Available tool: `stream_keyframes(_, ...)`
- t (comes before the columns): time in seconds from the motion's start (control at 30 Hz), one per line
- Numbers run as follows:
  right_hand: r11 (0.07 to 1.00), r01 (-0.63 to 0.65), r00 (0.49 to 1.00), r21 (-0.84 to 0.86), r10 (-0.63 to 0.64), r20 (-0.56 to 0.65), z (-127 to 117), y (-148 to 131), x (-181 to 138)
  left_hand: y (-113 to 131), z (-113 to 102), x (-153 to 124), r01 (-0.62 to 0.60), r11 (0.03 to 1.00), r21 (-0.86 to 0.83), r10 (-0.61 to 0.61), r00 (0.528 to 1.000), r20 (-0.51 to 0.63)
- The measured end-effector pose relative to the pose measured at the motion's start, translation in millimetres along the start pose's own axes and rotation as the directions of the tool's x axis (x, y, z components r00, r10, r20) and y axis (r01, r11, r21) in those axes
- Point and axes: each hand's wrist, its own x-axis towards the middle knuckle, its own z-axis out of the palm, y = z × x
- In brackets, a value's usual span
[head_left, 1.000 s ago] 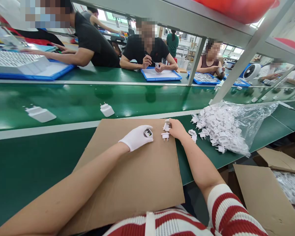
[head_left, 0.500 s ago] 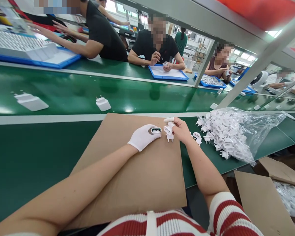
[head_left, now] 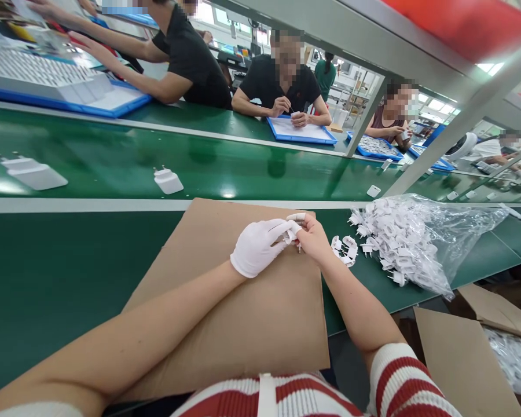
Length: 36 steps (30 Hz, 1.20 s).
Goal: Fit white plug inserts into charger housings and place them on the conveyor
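Observation:
My left hand (head_left: 256,248), in a white glove, is closed with its back turned up. It hides the white charger housing seen in it earlier. Against its fingertips presses my right hand (head_left: 316,238), which has white covers on its fingers. Between the two hands shows a small part of a white plug cap (head_left: 291,236), pinched by my right fingers. One of its metal pins points down. Whether cap and housing are fully joined is hidden. Both hands are over a brown cardboard sheet (head_left: 243,330). Right of my right wrist lie a few loose plug caps (head_left: 349,250).
A clear plastic bag (head_left: 455,231) with a heap of white plug caps (head_left: 399,237) lies at the right. Beyond the cardboard, white chargers (head_left: 168,180) lie on a green belt (head_left: 243,168). Co-workers sit behind blue trays (head_left: 301,139). An open carton (head_left: 464,359) stands at lower right.
My left hand has rolled over and met my right hand, bringing housing and plug cap together. The chargers on the belt have shifted left. The person across has moved their hands slightly.

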Motion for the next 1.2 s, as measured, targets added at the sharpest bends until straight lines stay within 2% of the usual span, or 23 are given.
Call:
stream_keyframes(0.1, 0.999, 0.038, 0.999, 0.031, -0.038, 0.014, 1.0, -4.0, -2.3, -6.3, 5.5, -2.1, 0.012, 0.997, -0.070, -0.019, 0.994, -0.109)
stream_keyframes(0.2, 0.990, 0.100, 0.990, 0.101, -0.109, 0.087, 1.1, -8.3, -3.8, -11.9, 11.0, -4.3, 0.120, 0.976, -0.184, -0.164, 0.956, -0.243)
stream_keyframes(0.27, 0.983, 0.145, 0.979, 0.112, -0.159, 0.127, 1.6, -9.9, -4.8, -12.7, 12.0, -4.7, 0.167, 0.960, -0.226, -0.226, 0.937, -0.268)
stream_keyframes(0.3, 0.982, 0.162, 0.976, 0.100, -0.174, 0.129, 1.7, -9.9, -5.0, -12.1, 11.7, -4.5, 0.163, 0.960, -0.228, -0.220, 0.942, -0.255)
stream_keyframes(0.4, 0.982, 0.189, 0.981, 0.021, -0.190, 0.038, -0.3, -6.4, -2.9, -7.9, 10.3, -2.5, 0.122, 0.978, -0.168, -0.159, 0.959, -0.233)
stream_keyframes(0.47, 0.977, 0.199, 0.977, -0.074, -0.203, -0.062, -4.3, -1.9, 0.0, -6.2, 10.5, -0.5, 0.154, 0.983, -0.100, -0.175, 0.954, -0.245)
stream_keyframes(0.53, 0.938, 0.238, 0.954, -0.252, -0.274, -0.120, -9.6, 2.9, 2.4, -7.4, 11.7, 1.7, 0.233, 0.972, -0.043, -0.237, 0.949, -0.208)
stream_keyframes(0.57, 0.892, 0.271, 0.938, -0.362, -0.329, -0.110, -11.9, 4.8, 2.9, -9.1, 12.2, 2.9, 0.276, 0.961, -0.021, -0.276, 0.949, -0.151)
stream_keyframes(0.63, 0.756, 0.353, 0.902, -0.552, -0.432, -0.015, -14.3, 7.6, 2.5, -13.7, 12.4, 5.5, 0.347, 0.938, 0.008, -0.347, 0.938, -0.006)
stream_keyframes(0.73, 0.595, 0.454, 0.865, -0.663, -0.474, 0.166, -10.7, 9.4, 0.9, -19.8, 11.0, 9.2, 0.393, 0.919, 0.014, -0.391, 0.910, 0.137)
stream_keyframes(0.83, 0.514, 0.484, 0.856, -0.708, -0.446, 0.262, -3.6, 11.1, 1.7, -22.2, 10.0, 11.6, 0.388, 0.921, 0.008, -0.385, 0.910, 0.155)
stream_keyframes(1.0, 0.428, 0.488, 0.856, -0.761, -0.406, 0.320, 0.0, 14.1, 7.1, -21.5, 10.8, 12.9, 0.352, 0.934, 0.058, -0.357, 0.924, 0.135)
stream_keyframes(1.2, 0.414, 0.490, 0.852, -0.767, -0.413, 0.321, -1.1, 8.2, 5.7, -22.6, 10.8, 13.6, 0.361, 0.930, 0.072, -0.368, 0.917, 0.155)
